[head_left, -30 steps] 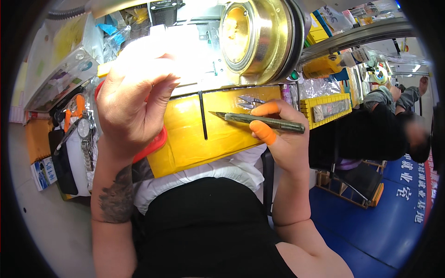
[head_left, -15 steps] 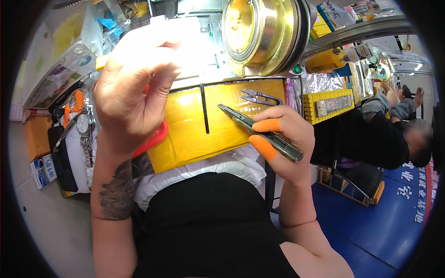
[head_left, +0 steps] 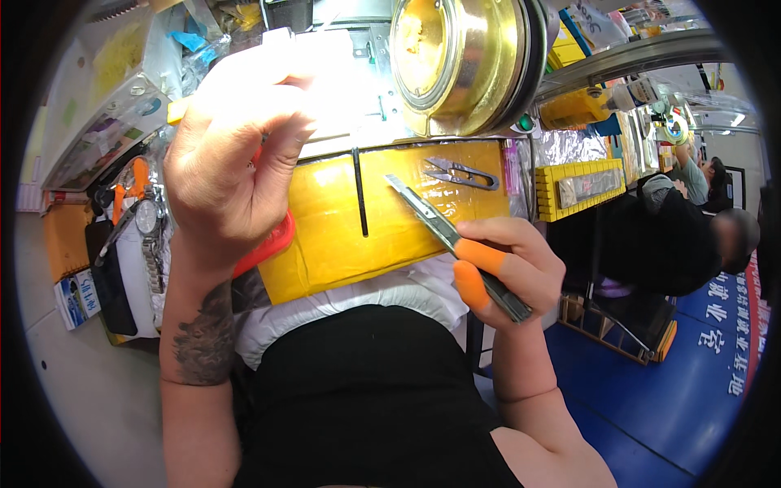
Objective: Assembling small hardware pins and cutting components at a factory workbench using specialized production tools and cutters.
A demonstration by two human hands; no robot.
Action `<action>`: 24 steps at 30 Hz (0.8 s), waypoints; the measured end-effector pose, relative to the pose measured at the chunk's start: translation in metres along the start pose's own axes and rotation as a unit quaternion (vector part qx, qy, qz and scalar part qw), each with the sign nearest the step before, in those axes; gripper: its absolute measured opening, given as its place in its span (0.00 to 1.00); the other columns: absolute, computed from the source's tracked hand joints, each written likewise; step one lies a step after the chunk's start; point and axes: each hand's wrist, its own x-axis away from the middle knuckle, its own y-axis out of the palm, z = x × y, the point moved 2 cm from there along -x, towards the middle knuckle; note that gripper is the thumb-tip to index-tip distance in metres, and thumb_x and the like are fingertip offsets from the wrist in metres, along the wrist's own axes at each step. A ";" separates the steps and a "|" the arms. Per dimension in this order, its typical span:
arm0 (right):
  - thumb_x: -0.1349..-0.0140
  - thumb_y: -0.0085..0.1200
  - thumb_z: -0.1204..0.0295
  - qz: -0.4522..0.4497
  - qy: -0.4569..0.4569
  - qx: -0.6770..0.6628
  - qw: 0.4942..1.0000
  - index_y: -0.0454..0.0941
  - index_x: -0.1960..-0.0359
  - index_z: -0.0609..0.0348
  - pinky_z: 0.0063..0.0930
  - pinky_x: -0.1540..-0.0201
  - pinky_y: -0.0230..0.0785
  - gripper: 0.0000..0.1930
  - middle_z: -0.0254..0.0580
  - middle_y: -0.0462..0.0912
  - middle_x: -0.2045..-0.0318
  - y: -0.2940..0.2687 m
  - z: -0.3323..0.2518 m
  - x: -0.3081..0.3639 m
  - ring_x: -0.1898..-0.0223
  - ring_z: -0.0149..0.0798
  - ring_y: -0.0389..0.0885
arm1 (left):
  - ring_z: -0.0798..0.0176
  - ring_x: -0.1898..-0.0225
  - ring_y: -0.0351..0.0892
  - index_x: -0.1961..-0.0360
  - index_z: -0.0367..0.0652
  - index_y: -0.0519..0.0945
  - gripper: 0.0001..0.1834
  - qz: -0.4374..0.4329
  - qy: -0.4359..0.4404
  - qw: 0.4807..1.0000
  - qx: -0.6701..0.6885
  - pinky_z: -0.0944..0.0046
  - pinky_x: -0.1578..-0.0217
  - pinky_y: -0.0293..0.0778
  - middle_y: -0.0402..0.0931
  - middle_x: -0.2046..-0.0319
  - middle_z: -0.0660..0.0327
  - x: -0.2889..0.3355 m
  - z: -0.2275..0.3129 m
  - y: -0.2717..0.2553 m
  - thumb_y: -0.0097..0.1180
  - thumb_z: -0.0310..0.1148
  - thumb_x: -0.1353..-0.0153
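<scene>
My right hand (head_left: 525, 264), with orange finger cots on two fingers, grips a snap-off utility knife (head_left: 431, 218). Its blade points up and left above a yellow taped board (head_left: 317, 252). My left hand (head_left: 224, 175) is raised over the board's left side, thumb and fingers pinched together. Strong glare whitens those fingertips, so anything between them cannot be made out. Thread snips (head_left: 468, 173) lie at the board's right, and a thin black strip (head_left: 360, 191) runs across its middle. Beneath my left wrist a red curved object (head_left: 277, 242) partly shows.
Behind the board stands a round brass-coloured machine part (head_left: 464, 65) beside a brightly lit plate. A yellow ribbed tray (head_left: 569, 191) sits to the right. At left are orange-handled tools (head_left: 138, 175) and a metal watch (head_left: 148, 224). Other people work at far right.
My right hand has shifted slightly down and right, tilting the knife more steeply. My left hand stays nearly still. At far right, a person's arms have moved.
</scene>
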 end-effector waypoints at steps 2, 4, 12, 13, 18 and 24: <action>0.52 0.73 0.77 0.016 0.006 -0.023 1.000 0.87 0.65 0.62 0.25 0.63 0.79 0.11 0.52 0.86 0.63 -0.012 -0.007 -0.002 0.65 0.39 0.86 | 0.51 0.53 0.84 0.63 0.37 0.82 0.09 0.000 -0.008 1.000 0.012 0.57 0.50 0.78 0.85 0.61 0.53 0.000 -0.001 -0.001 0.67 0.19 0.44; 0.52 0.74 0.75 0.032 0.012 -0.044 0.998 0.87 0.64 0.61 0.24 0.63 0.78 0.13 0.52 0.86 0.62 -0.018 -0.018 -0.008 0.66 0.39 0.86 | 0.52 0.51 0.84 0.62 0.38 0.80 0.08 -0.024 -0.016 0.999 -0.022 0.57 0.48 0.76 0.84 0.57 0.51 -0.001 0.006 -0.005 0.64 0.18 0.42; 0.50 0.74 0.75 0.055 -0.004 -0.017 0.998 0.86 0.60 0.57 0.27 0.59 0.80 0.15 0.45 0.85 0.58 -0.009 -0.046 -0.047 0.62 0.39 0.86 | 0.53 0.48 0.82 0.61 0.39 0.80 0.09 -0.044 -0.039 0.997 -0.048 0.58 0.46 0.74 0.84 0.52 0.50 0.001 0.013 -0.002 0.61 0.16 0.41; 0.50 0.74 0.76 0.061 -0.003 -0.022 0.998 0.86 0.60 0.57 0.27 0.58 0.80 0.15 0.45 0.86 0.58 -0.005 -0.045 -0.048 0.61 0.40 0.86 | 0.53 0.49 0.82 0.61 0.39 0.80 0.09 -0.048 -0.038 0.997 -0.052 0.58 0.46 0.74 0.83 0.52 0.50 0.001 0.013 -0.003 0.62 0.16 0.41; 0.50 0.73 0.78 0.056 -0.010 -0.028 0.998 0.85 0.60 0.57 0.28 0.57 0.80 0.14 0.45 0.86 0.57 0.004 -0.044 -0.054 0.60 0.40 0.86 | 0.54 0.49 0.82 0.61 0.39 0.80 0.09 -0.051 -0.042 0.996 -0.054 0.58 0.46 0.74 0.83 0.52 0.50 -0.002 0.014 -0.004 0.61 0.16 0.41; 0.50 0.72 0.79 0.047 -0.017 -0.022 0.999 0.85 0.61 0.58 0.31 0.55 0.82 0.14 0.45 0.85 0.58 0.011 -0.044 -0.059 0.59 0.43 0.87 | 0.54 0.50 0.82 0.62 0.38 0.80 0.08 -0.046 -0.043 0.997 -0.036 0.59 0.46 0.74 0.84 0.53 0.50 -0.002 0.012 -0.001 0.61 0.16 0.41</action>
